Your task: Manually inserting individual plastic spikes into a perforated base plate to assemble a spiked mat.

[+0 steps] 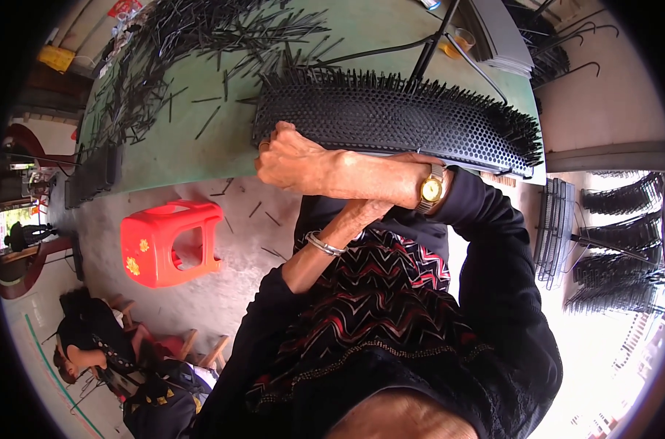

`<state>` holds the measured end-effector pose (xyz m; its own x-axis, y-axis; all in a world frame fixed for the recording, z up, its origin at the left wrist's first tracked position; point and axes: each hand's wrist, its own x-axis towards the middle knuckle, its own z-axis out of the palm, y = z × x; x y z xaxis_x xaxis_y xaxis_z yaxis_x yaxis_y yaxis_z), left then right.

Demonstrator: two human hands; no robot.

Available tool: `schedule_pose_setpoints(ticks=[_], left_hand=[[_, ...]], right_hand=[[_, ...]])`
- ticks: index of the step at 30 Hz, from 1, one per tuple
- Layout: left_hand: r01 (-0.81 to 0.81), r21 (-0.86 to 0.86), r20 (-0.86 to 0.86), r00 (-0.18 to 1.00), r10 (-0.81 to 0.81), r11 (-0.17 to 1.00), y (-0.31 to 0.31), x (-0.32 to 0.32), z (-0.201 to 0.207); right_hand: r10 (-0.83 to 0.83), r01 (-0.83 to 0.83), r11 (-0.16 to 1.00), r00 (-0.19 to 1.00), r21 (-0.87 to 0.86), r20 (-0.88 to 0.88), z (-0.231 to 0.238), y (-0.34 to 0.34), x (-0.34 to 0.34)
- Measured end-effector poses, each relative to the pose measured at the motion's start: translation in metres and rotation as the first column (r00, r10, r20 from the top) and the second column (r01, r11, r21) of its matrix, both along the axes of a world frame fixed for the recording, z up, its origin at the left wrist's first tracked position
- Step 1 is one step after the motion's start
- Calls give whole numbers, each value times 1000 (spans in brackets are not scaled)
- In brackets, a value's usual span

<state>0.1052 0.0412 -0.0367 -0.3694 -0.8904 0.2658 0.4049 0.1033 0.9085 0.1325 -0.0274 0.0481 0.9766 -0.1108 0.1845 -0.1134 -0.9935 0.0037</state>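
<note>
Green surface (201,139) spread wide, carrying the work. At its near edge, tipped up on its long side, a black perforated panel (391,117), already bristling with short black pins along its top and thickly at its right end; judged well on toward full, though the face turned this way shows mostly bare holes, so how many remain cannot be told. Toward the far left corner, a big loose heap of black pins (164,44), plenty left unused, with strays scattered toward the middle. Right hand (296,157) crossed over to the panel's lower left corner, fingers curled against it, pressed on the edge; whether clamped round a pin cannot be told. Left hand (365,212) tucked under the right forearm, mostly hidden, grip unknowable. On the floor, a red plastic stool (170,243) left of the lap, nothing blocking the panel itself. Beyond the right edge, stacked finished racks (618,241). Lower left, another person (91,344) seated.
</note>
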Motion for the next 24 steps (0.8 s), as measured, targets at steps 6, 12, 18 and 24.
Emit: schedule_pose_setpoints(ticks=[6,12,18,24], left_hand=[[-208,298,149,974,170,932,7,1,-12],[-82,234,72,995,66,969,-9,14,-5],[-14,89,908,413,-75,996,-39,24,37],[-222,309,308,943,123,925,-24,100,78]], right_hand=[[14,-15,1000,999,-18,-40,-9,-3,7],[35,-37,997,999,-69,-34,-9,-9,20],[107,-110,993,992,-41,-62,1,-38,29],[-208,190,970,972,154,111,26,-122,73]])
